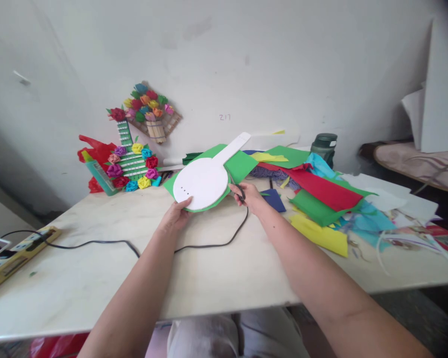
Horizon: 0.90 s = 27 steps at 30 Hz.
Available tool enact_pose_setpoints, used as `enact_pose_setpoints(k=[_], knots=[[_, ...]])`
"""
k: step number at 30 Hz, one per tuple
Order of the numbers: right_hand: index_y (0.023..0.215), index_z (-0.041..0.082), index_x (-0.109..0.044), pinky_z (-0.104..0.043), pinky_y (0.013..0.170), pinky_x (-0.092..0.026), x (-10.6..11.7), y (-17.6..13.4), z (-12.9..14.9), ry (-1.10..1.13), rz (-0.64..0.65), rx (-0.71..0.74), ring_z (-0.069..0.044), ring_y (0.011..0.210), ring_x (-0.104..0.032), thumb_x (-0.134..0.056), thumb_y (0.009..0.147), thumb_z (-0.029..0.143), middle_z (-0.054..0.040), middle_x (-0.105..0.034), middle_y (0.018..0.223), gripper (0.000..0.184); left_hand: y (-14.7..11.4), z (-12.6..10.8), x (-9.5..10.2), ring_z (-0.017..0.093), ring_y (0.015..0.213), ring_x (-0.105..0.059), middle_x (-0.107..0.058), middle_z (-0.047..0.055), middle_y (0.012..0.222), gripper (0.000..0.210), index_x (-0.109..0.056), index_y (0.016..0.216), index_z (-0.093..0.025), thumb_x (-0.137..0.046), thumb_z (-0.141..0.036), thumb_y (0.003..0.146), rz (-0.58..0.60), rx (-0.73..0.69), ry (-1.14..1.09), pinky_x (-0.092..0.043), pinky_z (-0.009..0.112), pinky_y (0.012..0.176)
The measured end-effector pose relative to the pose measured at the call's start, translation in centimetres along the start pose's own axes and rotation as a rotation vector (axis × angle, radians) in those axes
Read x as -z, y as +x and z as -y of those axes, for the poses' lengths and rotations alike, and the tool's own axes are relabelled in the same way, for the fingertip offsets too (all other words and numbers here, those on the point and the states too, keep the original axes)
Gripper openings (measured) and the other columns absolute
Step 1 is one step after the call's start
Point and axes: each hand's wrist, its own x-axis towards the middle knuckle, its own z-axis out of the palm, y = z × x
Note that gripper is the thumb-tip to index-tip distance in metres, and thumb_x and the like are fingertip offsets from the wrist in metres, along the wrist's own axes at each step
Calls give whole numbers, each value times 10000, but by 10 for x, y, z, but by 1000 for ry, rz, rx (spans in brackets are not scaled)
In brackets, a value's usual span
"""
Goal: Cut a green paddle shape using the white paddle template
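Observation:
My left hand [178,213] grips the lower edge of a white round cutout with a long straight neck [201,181], its thumb on top. Several small dark dots mark the cutout near that thumb. Green paper [242,166] lies behind the cutout and sticks out past its edge at several sides. My right hand [249,195] is closed around the dark handles of scissors [241,193], at the right edge of the round part. The scissor blades are mostly hidden by the paper and cutout.
Paper flowers surround a green striped decoration [130,161] at the back left, beside a glue bottle [100,174]. Coloured paper scraps [321,189] spread across the right side. A dark bottle [324,145] stands behind them. A black cable [209,245] runs from a power strip [18,256].

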Motion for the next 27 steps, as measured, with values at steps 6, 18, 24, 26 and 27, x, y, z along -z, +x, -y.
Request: enact_pose_setpoints(k=[6, 18, 24, 26, 27], knots=[[609, 177, -452, -166, 297, -260, 0, 3, -2, -18, -5, 34, -47, 278, -379, -643, 674, 388, 61, -477, 396, 292, 0, 1, -1, 197, 748, -665, -656, 110, 1027, 549, -539, 1157, -187, -604, 43, 663, -21, 16, -16, -564, 216, 543], [624, 179, -451, -158, 288, -257, -1, 0, 0, -32, 22, 37, -54, 286, -406, -622, 689, 420, 58, -486, 402, 303, -1, -1, -3, 161, 673, -657, -672, 90, 969, 460, -574, 1098, -168, -580, 35, 686, -49, 0, -13, -556, 209, 519], [646, 170, -471, -160, 277, -209, 5, -8, 5, -89, 162, 57, -60, 303, -432, -637, 662, 460, 39, -522, 445, 334, 6, -4, 4, 155, 801, -652, -667, 42, 1008, 446, -592, 1059, -204, -578, 30, 680, -161, -181, -40, -550, 214, 660], [639, 169, -474, -165, 284, -231, 5, -9, 6, -90, 131, 82, -58, 293, -414, -650, 645, 440, 45, -507, 426, 323, 9, -6, 7, 158, 853, -643, -666, 31, 1010, 441, -595, 1051, -211, -579, 26, 679, -206, -232, -39, -542, 225, 708], [644, 169, -479, -168, 286, -237, 4, -8, 6, -78, 96, 103, -59, 291, -409, -656, 636, 429, 47, -500, 417, 315, 9, -8, 8, 159, 869, -638, -667, 29, 1004, 435, -596, 1046, -210, -580, 23, 679, -225, -250, -34, -538, 231, 724]])
